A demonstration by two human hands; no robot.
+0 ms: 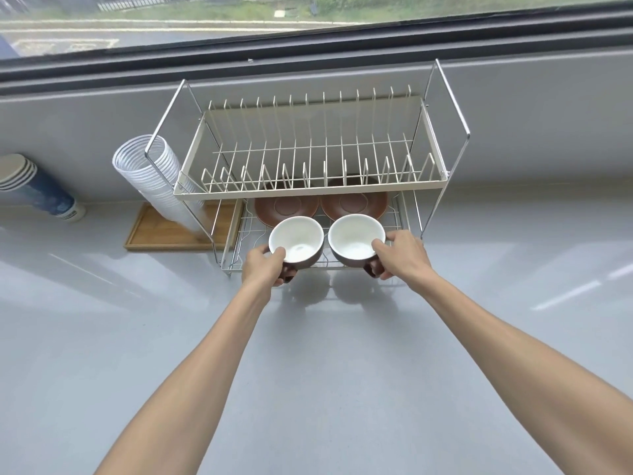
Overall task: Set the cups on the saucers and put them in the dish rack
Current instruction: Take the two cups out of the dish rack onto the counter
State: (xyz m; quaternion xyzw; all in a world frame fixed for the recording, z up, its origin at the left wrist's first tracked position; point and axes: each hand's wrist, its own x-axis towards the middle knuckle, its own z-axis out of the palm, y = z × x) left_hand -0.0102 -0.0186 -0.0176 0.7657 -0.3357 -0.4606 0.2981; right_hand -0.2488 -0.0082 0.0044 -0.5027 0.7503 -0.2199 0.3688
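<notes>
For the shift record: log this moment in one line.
left hand: holds left cup | right hand: holds right cup | saucers: rack's lower tier

No legible text, labels or numbers, blue paper cups' (51,197) print unreadable

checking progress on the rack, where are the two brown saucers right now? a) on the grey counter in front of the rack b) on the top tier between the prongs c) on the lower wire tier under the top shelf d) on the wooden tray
c: both round brown saucers lie side by side on the lower wire tier of the metal dish rack, beneath its cream top shelf.
</notes>
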